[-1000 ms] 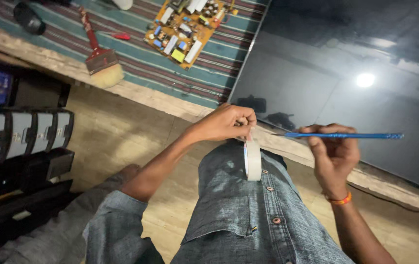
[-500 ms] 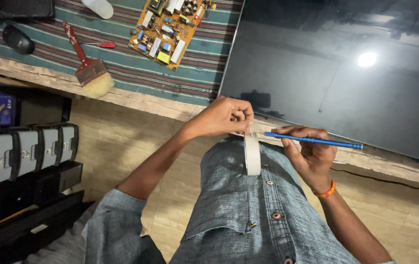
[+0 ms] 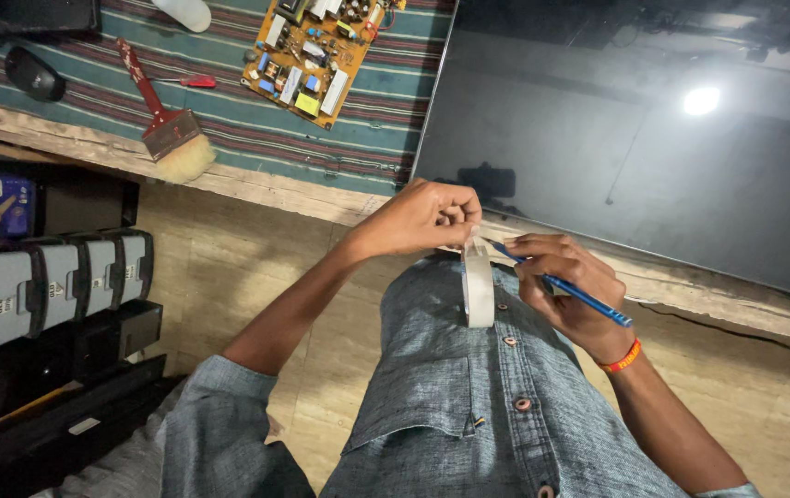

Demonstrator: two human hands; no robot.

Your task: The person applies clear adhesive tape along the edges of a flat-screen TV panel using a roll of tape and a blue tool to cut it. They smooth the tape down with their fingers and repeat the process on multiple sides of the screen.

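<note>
The left hand point(image 3: 422, 219) is pinching the top of a white roll of adhesive tape point(image 3: 479, 286) hanging edge-on before the chest, steadying it, while the right hand's point(image 3: 565, 288) fingers are gripping a thin blue pen point(image 3: 565, 288) whose tip is touching the roll.

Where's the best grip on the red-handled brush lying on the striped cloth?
Take the brush by its red handle, coming from above. It lies flat on the striped cloth, with the handle as the long narrow part pointing toward the cloth's far side and with open cloth on both sides. The pale bristles overhang the bench's near edge and would probably splay if gripped.
</note>
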